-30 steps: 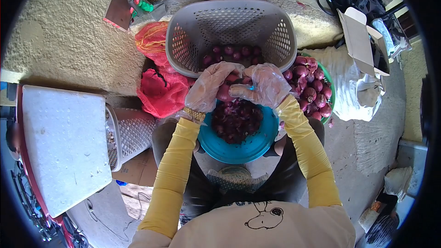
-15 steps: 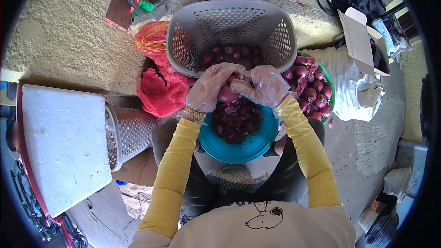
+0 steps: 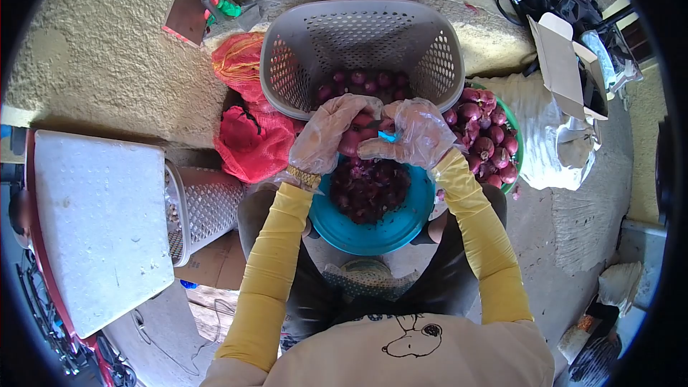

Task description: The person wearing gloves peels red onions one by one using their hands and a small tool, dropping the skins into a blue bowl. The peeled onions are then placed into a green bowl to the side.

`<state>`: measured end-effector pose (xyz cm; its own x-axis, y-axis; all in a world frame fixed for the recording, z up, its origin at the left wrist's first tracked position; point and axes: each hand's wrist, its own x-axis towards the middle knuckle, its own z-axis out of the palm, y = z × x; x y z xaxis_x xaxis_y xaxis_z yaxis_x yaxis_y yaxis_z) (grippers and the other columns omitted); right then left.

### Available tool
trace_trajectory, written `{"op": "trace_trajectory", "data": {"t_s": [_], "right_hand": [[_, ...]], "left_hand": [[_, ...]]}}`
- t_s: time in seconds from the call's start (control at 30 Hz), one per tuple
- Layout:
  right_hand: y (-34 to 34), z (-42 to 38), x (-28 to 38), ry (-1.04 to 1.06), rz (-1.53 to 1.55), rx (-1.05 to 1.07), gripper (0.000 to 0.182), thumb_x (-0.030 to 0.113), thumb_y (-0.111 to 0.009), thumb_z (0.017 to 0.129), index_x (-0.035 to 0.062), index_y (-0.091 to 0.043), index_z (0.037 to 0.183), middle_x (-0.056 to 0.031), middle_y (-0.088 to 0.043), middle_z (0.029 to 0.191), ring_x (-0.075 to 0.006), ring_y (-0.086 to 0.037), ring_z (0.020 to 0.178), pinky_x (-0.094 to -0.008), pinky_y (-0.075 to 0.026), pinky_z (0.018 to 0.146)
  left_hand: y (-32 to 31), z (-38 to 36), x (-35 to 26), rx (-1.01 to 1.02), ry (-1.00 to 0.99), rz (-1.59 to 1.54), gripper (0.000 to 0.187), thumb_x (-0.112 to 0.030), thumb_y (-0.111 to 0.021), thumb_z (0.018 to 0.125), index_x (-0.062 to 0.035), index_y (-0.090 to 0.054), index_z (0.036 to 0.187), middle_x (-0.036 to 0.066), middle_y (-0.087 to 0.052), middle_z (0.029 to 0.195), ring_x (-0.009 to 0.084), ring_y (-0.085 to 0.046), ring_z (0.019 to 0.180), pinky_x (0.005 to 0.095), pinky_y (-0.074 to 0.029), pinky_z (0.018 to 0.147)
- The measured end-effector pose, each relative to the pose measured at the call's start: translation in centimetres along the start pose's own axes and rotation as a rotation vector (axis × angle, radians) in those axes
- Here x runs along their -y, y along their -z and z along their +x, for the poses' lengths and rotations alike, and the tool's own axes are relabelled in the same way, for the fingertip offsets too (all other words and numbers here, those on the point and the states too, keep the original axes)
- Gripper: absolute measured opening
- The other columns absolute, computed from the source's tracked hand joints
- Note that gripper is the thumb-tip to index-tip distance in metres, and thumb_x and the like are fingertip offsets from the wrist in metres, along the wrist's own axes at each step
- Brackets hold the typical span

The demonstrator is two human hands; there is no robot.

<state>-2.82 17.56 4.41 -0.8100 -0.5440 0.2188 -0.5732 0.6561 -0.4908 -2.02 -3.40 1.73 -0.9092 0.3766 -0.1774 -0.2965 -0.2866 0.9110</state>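
Observation:
Over the far rim of a blue basin [image 3: 320,221], both my hands meet in clear plastic gloves. My left hand [image 3: 326,136] is closed around a red onion [image 3: 350,142], whose purple side shows between the fingers. My right hand [image 3: 419,135] is bent inward, thumb and fingers pinched at the onion's right side; what they grip there is hidden. Below, the basin holds a heap of dark red onion skins [image 3: 369,190]. Just beyond my hands stands a grey perforated basket [image 3: 362,29] with several red onions [image 3: 370,86] at its bottom.
A green-rimmed tray [image 3: 517,140] heaped with red onions [image 3: 484,147] stands right of my hands. Red mesh sacks [image 3: 251,147] lie left of the basket. Farther left are a white foam lid [image 3: 100,222] and another perforated basket [image 3: 211,204]. A white sack [image 3: 559,140] lies right.
My right fingers and thumb have shifted slightly at the onion, and a gap showing blue has appeared between my hands. My left hand keeps hold of the onion.

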Motion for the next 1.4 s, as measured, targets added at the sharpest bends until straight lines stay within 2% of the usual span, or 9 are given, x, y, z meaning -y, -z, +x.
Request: {"op": "trace_trajectory", "data": {"t_s": [0.37,0.7,0.87,1.0,1.2,1.27,1.3,1.37,1.4], "right_hand": [[-0.7,-0.2,-0.8,0.030,0.028,-0.031,0.066,0.062,-0.085,0.072,0.0015,-0.071,0.094,-0.0176,-0.071,0.080,-0.0405,-0.069,0.079,-0.0476,-0.054,0.074],[-1.0,-0.1,-1.0,0.056,0.058,-0.038,0.061,0.058,-0.082,0.079,-0.0002,-0.070,0.094,-0.0191,-0.068,0.076,-0.0425,-0.066,0.074,-0.0484,-0.053,0.070],[-1.1,0.0,-1.0,0.020,0.133,0.034,0.055,0.053,-0.077,0.087,-0.0007,-0.070,0.092,-0.0222,-0.062,0.069,-0.0446,-0.062,0.068,-0.0495,-0.048,0.061],[-1.0,0.0,-0.8,-0.013,0.109,0.089,0.055,0.054,-0.075,0.088,-0.0005,-0.070,0.089,-0.0230,-0.062,0.069,-0.0447,-0.062,0.067,-0.0498,-0.047,0.060],[-0.9,-0.1,-1.0,0.034,0.103,0.100,0.053,0.052,-0.073,0.091,0.0046,-0.067,0.113,-0.0206,-0.063,0.070,-0.0431,-0.063,0.067,-0.0482,-0.047,0.059],[-0.9,-0.1,-1.1,0.056,0.094,0.106,0.054,0.050,-0.074,0.090,0.0078,-0.063,0.122,-0.0185,-0.064,0.071,-0.0422,-0.063,0.067,-0.0476,-0.048,0.059],[-1.0,-0.2,-1.2,0.057,0.093,0.106,0.054,0.050,-0.074,0.090,0.0078,-0.063,0.122,-0.0185,-0.064,0.071,-0.0422,-0.063,0.067,-0.0476,-0.048,0.059],[-1.0,-0.1,-1.3,0.075,0.133,0.155,0.069,0.064,-0.064,0.092,0.0096,-0.056,0.134,-0.0175,-0.067,0.075,-0.0427,-0.067,0.074,-0.0504,-0.051,0.063],[-0.8,-0.1,-1.1,0.077,0.133,0.155,0.069,0.064,-0.064,0.092,0.0096,-0.056,0.134,-0.0175,-0.067,0.075,-0.0427,-0.067,0.074,-0.0504,-0.051,0.063]], "left_hand": [[0.1,0.1,0.1,0.049,-0.044,0.019,0.034,-0.030,-0.056,0.105,-0.0016,-0.065,0.122,0.005,-0.066,0.116,0.0146,-0.065,0.108,0.0300,-0.052,0.098],[-0.3,-0.2,-0.2,-0.013,0.066,-0.026,0.035,-0.030,-0.055,0.106,-0.0003,-0.064,0.122,0.007,-0.066,0.116,0.0161,-0.069,0.101,0.0279,-0.056,0.090],[0.0,0.0,0.4,0.066,-0.121,0.237,0.026,-0.013,-0.052,0.103,0.0009,-0.063,0.123,0.011,-0.064,0.118,0.0194,-0.067,0.108,0.0316,-0.054,0.097],[0.2,0.0,0.5,0.068,-0.127,0.330,0.026,-0.008,-0.053,0.099,0.0002,-0.063,0.123,0.012,-0.063,0.119,0.0213,-0.065,0.110,0.0330,-0.052,0.099],[0.4,-0.2,0.2,0.075,-0.134,0.435,0.033,-0.008,-0.062,0.092,-0.0014,-0.061,0.125,0.013,-0.064,0.121,0.0237,-0.066,0.109,0.0340,-0.053,0.096],[1.0,0.5,0.6,0.127,0.044,0.052,0.048,-0.004,-0.068,0.082,-0.0013,-0.058,0.129,0.016,-0.064,0.123,0.0301,-0.066,0.110,0.0381,-0.054,0.097],[1.2,0.4,0.7,0.127,0.043,0.052,0.048,-0.004,-0.068,0.082,-0.0013,-0.058,0.129,0.016,-0.064,0.123,0.0301,-0.066,0.110,0.0381,-0.054,0.097],[1.5,0.3,0.7,0.216,-0.790,0.993,0.060,-0.002,-0.072,0.074,-0.0007,-0.055,0.132,0.019,-0.064,0.123,0.0374,-0.065,0.110,0.0422,-0.053,0.098],[1.8,0.3,0.9,0.214,-0.791,0.994,0.060,-0.002,-0.072,0.074,-0.0007,-0.055,0.132,0.019,-0.064,0.123,0.0374,-0.065,0.110,0.0422,-0.053,0.098]]}}
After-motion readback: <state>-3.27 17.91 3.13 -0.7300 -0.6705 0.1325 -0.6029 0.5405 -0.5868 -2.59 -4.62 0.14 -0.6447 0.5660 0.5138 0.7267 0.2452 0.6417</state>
